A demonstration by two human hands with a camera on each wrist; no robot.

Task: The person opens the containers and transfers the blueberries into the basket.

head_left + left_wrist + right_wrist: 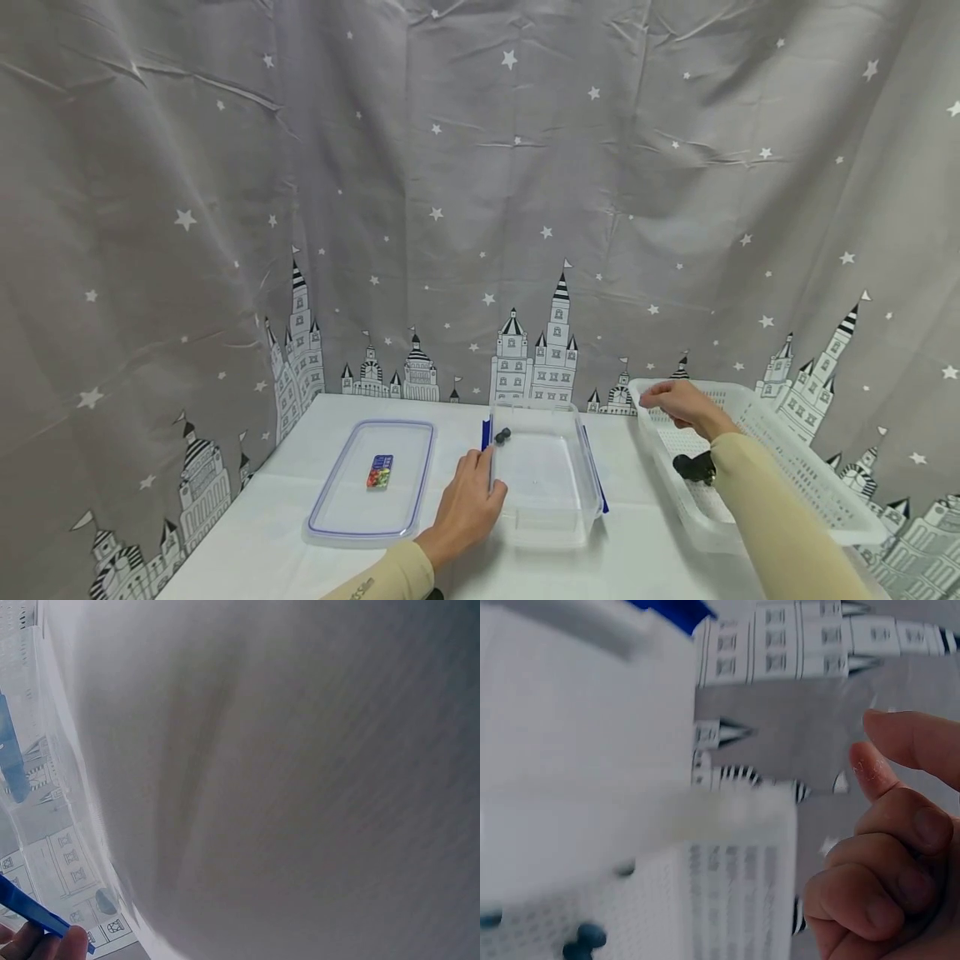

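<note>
My left hand (pixel 468 497) grips the left wall of a clear plastic container (pixel 551 517), thumb toward the inside. In the left wrist view its fingertips (pixel 73 943) lie at the container's blue side latch (pixel 34 909). A small pair of dark rounded pieces (pixel 502 435) rests in the container's far left corner. Above the far left rim of a white perforated basket (pixel 806 475) is my right hand (pixel 688 407). Its lower fingers are curled, a small gap shows between thumb and forefinger, and it holds nothing. More dark rounded pieces (pixel 693 468) lie in the basket, partly hidden by the sleeve.
A clear lid (pixel 341 500) with a blue-violet rim and a colourful label (pixel 380 472) lies flat at the left of the white table (pixel 247 550). Behind the table hangs a grey curtain (pixel 465 167) printed with stars and castles. Another blue latch (pixel 596 471) flanks the container's right side.
</note>
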